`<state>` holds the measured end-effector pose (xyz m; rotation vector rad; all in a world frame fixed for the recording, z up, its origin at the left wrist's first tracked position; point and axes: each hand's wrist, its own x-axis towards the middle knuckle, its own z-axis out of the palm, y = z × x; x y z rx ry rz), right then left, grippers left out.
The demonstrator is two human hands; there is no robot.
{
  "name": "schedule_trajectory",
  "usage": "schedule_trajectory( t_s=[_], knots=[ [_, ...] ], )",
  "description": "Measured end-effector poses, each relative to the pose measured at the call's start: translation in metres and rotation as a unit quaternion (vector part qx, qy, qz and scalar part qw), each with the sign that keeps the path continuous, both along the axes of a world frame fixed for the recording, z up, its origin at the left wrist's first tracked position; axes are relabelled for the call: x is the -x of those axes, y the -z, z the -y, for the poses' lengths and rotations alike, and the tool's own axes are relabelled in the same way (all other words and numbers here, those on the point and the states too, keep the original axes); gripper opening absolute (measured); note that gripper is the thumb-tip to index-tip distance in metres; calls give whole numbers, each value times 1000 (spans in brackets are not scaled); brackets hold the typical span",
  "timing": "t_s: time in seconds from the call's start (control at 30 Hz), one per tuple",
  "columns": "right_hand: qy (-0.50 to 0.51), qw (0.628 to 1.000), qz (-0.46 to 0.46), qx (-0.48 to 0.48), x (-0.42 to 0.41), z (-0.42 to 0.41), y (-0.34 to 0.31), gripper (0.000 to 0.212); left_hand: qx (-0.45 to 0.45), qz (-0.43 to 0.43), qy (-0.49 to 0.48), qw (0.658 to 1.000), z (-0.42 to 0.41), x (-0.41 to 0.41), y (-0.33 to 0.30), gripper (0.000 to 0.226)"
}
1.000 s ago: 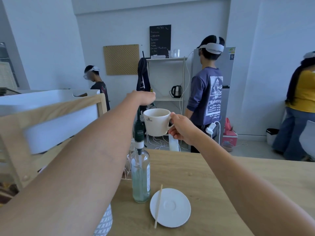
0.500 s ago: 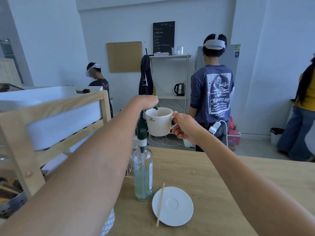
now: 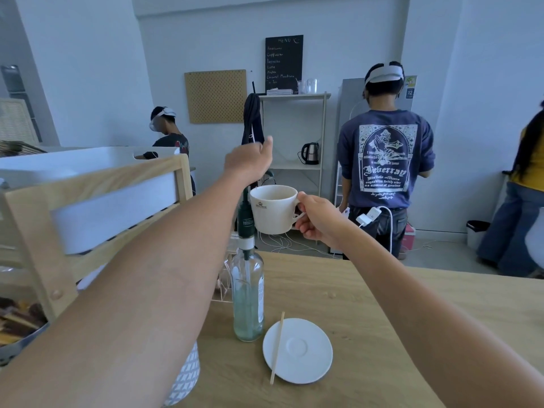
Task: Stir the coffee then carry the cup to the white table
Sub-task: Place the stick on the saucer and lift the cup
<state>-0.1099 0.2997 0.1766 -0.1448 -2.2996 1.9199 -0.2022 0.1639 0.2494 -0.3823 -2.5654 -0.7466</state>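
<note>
While gripped by handle, cup [image 3: 275, 208] left of right hand [image 3: 319, 219]

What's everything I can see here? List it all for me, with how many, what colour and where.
cup: 1, white, held in the air above the table's far edge
saucer: 1, white, on the table, near side
stir stick: 1, pale wood, lying across the saucer's left rim
bottle: 1, clear glass with green pump top, left of the saucer
table: 1, light wood, foreground
rack: 1, pale wood holding a white tray, left
kettle: 1, black, on the back shelf
menu board: 1, black, on top of the shelf
pegboard: 1, tan, back wall
other people: 3, background
left hand: loosely curled, empty, raised above the cup
right hand: pinching the cup's handle
</note>
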Motion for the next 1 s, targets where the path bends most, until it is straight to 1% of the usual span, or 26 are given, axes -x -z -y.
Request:
schedule_trajectory(
  t_s=[0.03, 0.1, 0.2, 0.27, 0.3, 0.37, 0.4, 0.43, 0.5, 0.53, 0.6, 0.7, 0.83, 1.0],
  knots=[
    [0, 1000, -1, 0, -1, 0, 0, 35, -21, -29, 0, 999, -1, -2, -4, 59],
    [-2, 1000, -2, 3, -4, 0, 1, 35, -62, -57, -13, 996, -1, -11, -7, 58],
    [2, 1000, 1, 14, -10, 1, 3, 35, -117, -41, -43, 991, 4, -24, 0, 58],
    [3, 1000, 2, 20, -15, 0, 5, 36, -190, -9, -54, 980, 8, -33, 4, 57],
    [3, 1000, 2, 21, -18, 0, 6, 36, -242, 8, -63, 968, 11, -37, 7, 54],
    [3, 1000, 3, 20, -23, -1, 9, 37, -357, 64, -80, 928, 16, -40, 14, 51],
    [4, 1000, 6, 22, -26, -1, 10, 37, -401, 105, -78, 906, 19, -44, 19, 52],
    [5, 1000, 9, 27, -28, -1, 11, 37, -423, 154, -64, 891, 22, -49, 24, 51],
    [6, 999, 16, 31, -33, -2, 16, 36, -404, 261, -23, 876, 26, -65, 35, 48],
    [6, 999, 17, 29, -35, -3, 18, 36, -389, 308, -4, 868, 27, -72, 39, 51],
    [5, 999, 20, 26, -40, -4, 23, 36, -379, 367, 26, 849, 25, -82, 47, 59],
    [4, 999, 30, 29, -45, -6, 32, 35, -408, 391, 48, 823, 18, -93, 59, 61],
    [4, 998, 48, 38, -51, -11, 48, 33, -424, 395, 38, 814, 9, -102, 76, 63],
    [13, 996, 77, 53, -58, -18, 78, 35, -430, 421, 40, 798, 2, -103, 111, 66]
  ],
)
